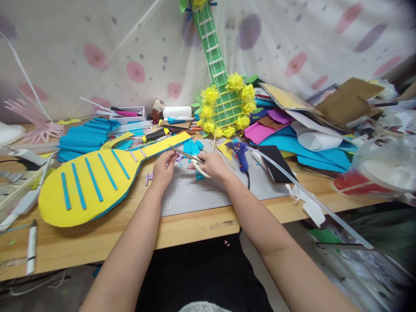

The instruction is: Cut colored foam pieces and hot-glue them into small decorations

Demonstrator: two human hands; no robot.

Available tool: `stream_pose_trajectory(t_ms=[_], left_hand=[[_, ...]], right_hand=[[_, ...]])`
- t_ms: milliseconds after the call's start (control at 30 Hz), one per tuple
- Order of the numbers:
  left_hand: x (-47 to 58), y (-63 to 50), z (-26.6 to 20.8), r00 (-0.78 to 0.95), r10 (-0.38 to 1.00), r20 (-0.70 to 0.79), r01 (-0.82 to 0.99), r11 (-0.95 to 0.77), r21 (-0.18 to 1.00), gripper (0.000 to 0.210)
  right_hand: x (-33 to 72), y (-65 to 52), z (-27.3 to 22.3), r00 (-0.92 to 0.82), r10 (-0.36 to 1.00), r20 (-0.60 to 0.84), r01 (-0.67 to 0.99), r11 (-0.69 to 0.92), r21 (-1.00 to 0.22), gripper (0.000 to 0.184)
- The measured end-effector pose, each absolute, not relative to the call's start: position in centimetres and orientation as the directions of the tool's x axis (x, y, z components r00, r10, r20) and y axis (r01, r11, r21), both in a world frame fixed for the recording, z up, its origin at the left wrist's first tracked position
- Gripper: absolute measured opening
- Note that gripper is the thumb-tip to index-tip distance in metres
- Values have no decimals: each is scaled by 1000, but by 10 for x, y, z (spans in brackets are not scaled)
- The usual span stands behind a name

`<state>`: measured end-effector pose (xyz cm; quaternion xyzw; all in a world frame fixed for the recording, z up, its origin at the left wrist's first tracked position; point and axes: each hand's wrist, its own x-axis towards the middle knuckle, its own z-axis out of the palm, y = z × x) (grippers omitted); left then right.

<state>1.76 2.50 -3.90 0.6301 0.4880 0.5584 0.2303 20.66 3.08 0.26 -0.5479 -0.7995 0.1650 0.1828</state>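
Above the grey cutting mat [185, 199], my right hand [212, 164] is closed around the white handles of a pair of scissors [200, 169]. The blades point left, toward my left hand [163, 169]. Its thumb and fingers are pinched together near the blade tips; whatever they hold is too small to make out. To the left lies a yellow cardboard guitar shape [87, 212] with blue strips across its body and short lilac strips on its neck. Small lilac pieces [147, 178] rest on the wood beside my left hand. Blue scraps [193, 147] lie behind the scissors.
A blue glue gun [240, 156] and a black phone [276, 164] lie right of my hands. Behind stands a green guitar model [211, 52] with yellow flowers. Coloured sheets [302, 147] pile up at right. A power strip [19, 190] and white marker [31, 249] are at left.
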Motion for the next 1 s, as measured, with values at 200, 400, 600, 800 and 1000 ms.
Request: stream_pose_trajectory(t_ms=[200, 400, 600, 800, 1000], left_hand=[[18, 25, -39, -37, 886, 462, 324, -427, 845, 18], [17, 25, -37, 15, 882, 470, 401, -436, 805, 14], [16, 27, -39, 14, 874, 486, 396, -451, 800, 17], [15, 27, -38, -14, 885, 466, 347, -433, 832, 15], [21, 25, -34, -4, 967, 255, -39, -255, 966, 22]], right_hand=[[211, 31, 2, -387, 916, 106, 790, 389, -474, 49], [207, 28, 2, -401, 907, 129, 799, 415, -437, 51], [206, 26, 8, -369, 919, 142, 826, 394, -402, 50], [208, 28, 8, -337, 933, 125, 823, 357, -443, 48], [211, 33, 1, -339, 935, 105, 798, 345, -495, 47]])
